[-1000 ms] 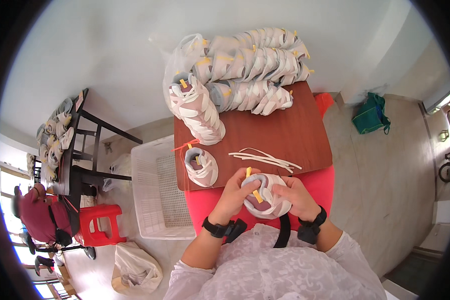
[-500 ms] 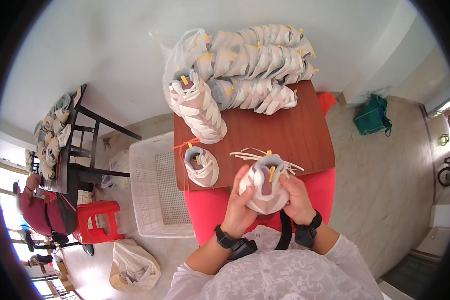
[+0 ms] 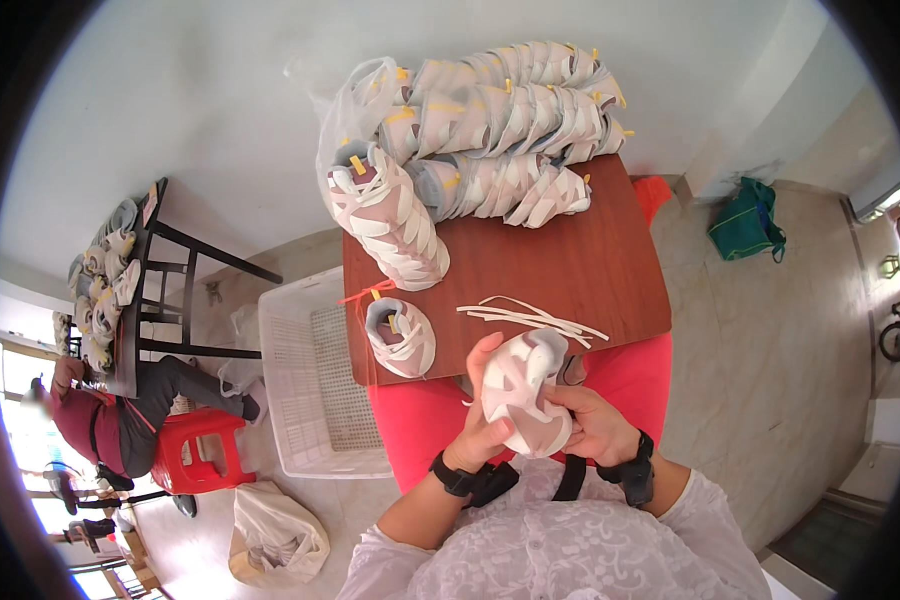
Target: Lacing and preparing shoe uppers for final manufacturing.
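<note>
Between my hands, over my lap at the table's near edge, is a white and pale pink shoe upper (image 3: pixel 515 400), turned so its side faces up. My left hand (image 3: pixel 478 435) wraps its left side, thumb across the lower part. My right hand (image 3: pixel 595 425) grips the right edge; some fingertips are hidden. Just beyond lie loose white shoelaces (image 3: pixel 530 318) on the brown table (image 3: pixel 530 260). A laced shoe upper (image 3: pixel 401 338) with a yellow tab stands at the table's left corner, beside a red string (image 3: pixel 368 294).
Nested shoe uppers (image 3: pixel 515 120) lie in rows at the table's back; another stack (image 3: pixel 388 220) leans at its left, by a clear plastic bag (image 3: pixel 355 105). A white crate (image 3: pixel 275 400) and cloth sack (image 3: pixel 280 535) stand left. A co-worker (image 3: pixel 90 430) sits by a black-legged table (image 3: pixel 180 270).
The shoe upper in my hands has been turned from its opening facing up onto its side. My right hand has shifted lower along its edge. The co-worker's leg now stretches out rightward.
</note>
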Demonstrator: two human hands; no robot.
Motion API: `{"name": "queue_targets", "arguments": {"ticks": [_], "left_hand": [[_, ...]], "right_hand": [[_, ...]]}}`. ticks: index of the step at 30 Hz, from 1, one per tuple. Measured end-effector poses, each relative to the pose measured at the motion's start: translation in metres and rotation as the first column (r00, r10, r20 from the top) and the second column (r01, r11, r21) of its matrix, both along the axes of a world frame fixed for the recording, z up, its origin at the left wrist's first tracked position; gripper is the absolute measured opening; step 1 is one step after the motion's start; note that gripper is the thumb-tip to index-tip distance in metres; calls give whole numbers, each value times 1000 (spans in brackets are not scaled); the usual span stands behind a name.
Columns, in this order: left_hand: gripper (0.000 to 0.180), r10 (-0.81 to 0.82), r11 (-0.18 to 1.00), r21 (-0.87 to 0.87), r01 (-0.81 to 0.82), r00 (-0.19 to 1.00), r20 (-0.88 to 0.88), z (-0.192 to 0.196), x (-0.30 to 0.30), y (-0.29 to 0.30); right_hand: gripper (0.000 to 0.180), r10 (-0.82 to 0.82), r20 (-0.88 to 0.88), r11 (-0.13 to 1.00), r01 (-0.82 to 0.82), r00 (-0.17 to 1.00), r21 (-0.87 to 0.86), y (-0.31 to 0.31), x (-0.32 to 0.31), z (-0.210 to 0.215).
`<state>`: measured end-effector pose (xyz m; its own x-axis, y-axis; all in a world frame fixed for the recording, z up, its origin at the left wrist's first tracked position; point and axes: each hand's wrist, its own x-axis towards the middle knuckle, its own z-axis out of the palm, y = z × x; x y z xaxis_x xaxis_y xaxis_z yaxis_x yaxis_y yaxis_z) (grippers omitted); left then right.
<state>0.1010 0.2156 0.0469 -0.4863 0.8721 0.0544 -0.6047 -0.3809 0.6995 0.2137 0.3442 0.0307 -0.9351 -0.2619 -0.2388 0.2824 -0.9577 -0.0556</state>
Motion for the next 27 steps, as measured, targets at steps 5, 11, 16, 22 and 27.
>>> {"name": "queue_targets", "arguments": {"ticks": [5,11,16,22,27], "left_hand": [[77,147,983,-112,-142,989,34,0,1,-4],[73,98,977,-202,-70,987,129,14,4,0],[55,223,955,-212,-208,974,47,12,-3,-6],[17,-36,949,-305,79,989,143,-22,-8,-14],[31,-112,974,-178,140,981,161,-9,-8,-18]], "right_hand": [[22,-506,152,739,335,849,585,-5,-11,35],[24,-537,-38,578,400,843,711,10,-2,23],[17,-525,-62,97,133,849,986,22,13,10],[11,208,-417,-287,463,885,839,16,16,75],[11,243,-240,-144,280,940,949,2,13,53]]}}
